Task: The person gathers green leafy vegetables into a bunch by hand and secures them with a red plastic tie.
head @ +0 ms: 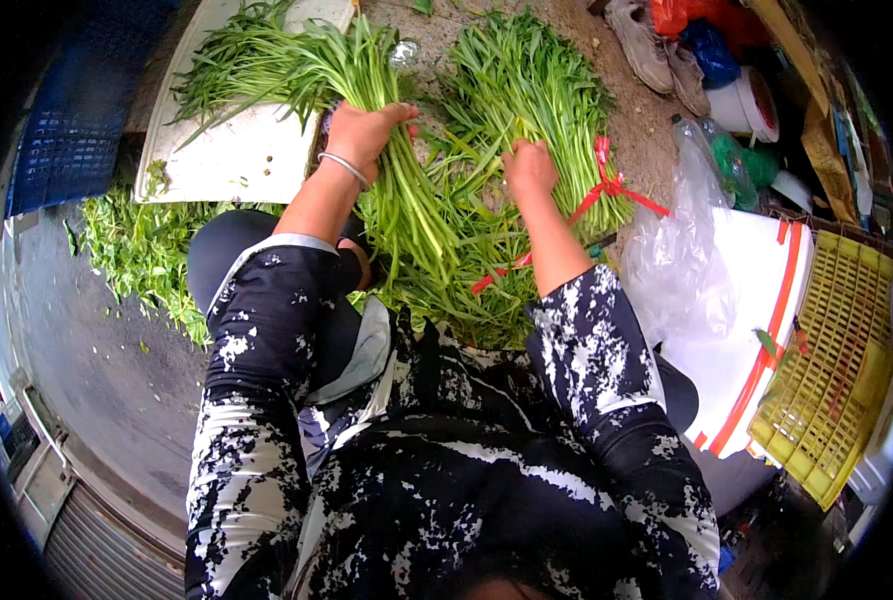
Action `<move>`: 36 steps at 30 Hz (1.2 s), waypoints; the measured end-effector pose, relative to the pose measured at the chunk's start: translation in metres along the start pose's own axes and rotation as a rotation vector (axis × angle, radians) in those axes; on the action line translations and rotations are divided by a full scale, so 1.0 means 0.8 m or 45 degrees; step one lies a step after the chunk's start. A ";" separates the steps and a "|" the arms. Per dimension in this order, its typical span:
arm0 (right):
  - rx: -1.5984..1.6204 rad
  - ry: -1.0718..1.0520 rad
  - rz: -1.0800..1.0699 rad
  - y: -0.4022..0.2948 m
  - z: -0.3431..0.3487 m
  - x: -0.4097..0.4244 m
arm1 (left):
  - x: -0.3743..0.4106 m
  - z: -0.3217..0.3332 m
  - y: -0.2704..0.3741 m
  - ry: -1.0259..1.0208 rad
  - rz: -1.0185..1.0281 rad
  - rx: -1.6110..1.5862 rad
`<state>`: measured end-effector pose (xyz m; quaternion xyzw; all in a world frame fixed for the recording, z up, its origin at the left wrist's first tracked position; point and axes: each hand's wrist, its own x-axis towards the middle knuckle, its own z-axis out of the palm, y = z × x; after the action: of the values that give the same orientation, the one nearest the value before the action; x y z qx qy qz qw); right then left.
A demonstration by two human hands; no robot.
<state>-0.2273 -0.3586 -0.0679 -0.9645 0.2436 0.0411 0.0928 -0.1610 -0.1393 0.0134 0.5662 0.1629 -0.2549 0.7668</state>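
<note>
My left hand (360,139), with a bangle at the wrist, is closed around a bunch of long-stemmed leafy greens (416,202), possibly water spinach. Its leaves point away from me and the cut stems towards me. Curled fingers of my right hand (530,169) are at the left side of a larger pile of the same greens (540,82); whether they pinch a leaf is hidden. Red plastic ribbon (606,186) runs across the stem end of that pile. Loose leaves and stems (469,240) cover the ground between my hands. More greens (244,75) lie on a white foam board (221,161).
Discarded leaves (139,255) are heaped at the left, below a blue crate (64,142). At the right are a clear plastic bag (679,255), a white foam box (716,367) with red tape and a yellow plastic crate (829,360). Worn shoes (641,49) stand at the back right.
</note>
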 end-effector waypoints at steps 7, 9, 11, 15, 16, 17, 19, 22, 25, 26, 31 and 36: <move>1.064 -0.060 0.019 -0.004 -0.012 -0.016 | 0.005 -0.007 -0.007 0.055 0.034 -0.016; 1.286 -0.152 0.026 -0.013 -0.031 -0.042 | 0.002 -0.009 -0.007 0.069 -0.001 -0.024; 1.458 -0.197 0.056 -0.024 -0.052 -0.069 | -0.005 -0.002 -0.007 0.041 0.002 -0.062; 1.642 -0.218 0.051 -0.029 -0.057 -0.099 | -0.012 0.014 -0.005 -0.049 -0.011 -0.076; 1.676 -0.237 0.073 -0.034 -0.061 -0.105 | -0.011 0.015 -0.007 -0.068 -0.017 -0.075; 1.710 -0.257 0.095 -0.036 -0.063 -0.109 | -0.012 0.016 -0.008 -0.082 -0.015 -0.056; 1.554 -0.262 0.094 -0.034 -0.060 -0.112 | -0.016 0.022 -0.008 -0.122 -0.016 -0.018; 1.528 -0.236 0.042 -0.036 -0.052 -0.118 | -0.016 0.025 -0.011 -0.220 -0.008 -0.005; 1.503 -0.215 -0.032 -0.040 -0.046 -0.123 | -0.016 0.028 -0.012 -0.233 -0.029 0.005; 1.398 -0.223 -0.036 -0.039 -0.047 -0.126 | -0.016 0.028 -0.012 -0.227 -0.036 0.010; 1.241 -0.278 -0.127 -0.038 -0.046 -0.131 | -0.013 0.025 -0.018 -0.250 -0.022 0.129; 1.879 -0.921 0.224 -0.053 -0.058 -0.121 | -0.014 0.021 -0.018 -0.282 -0.123 0.127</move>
<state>-0.2903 -0.2867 -0.0040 -0.5602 0.2376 0.1858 0.7715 -0.1786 -0.1563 0.0133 0.5635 0.0915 -0.3602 0.7378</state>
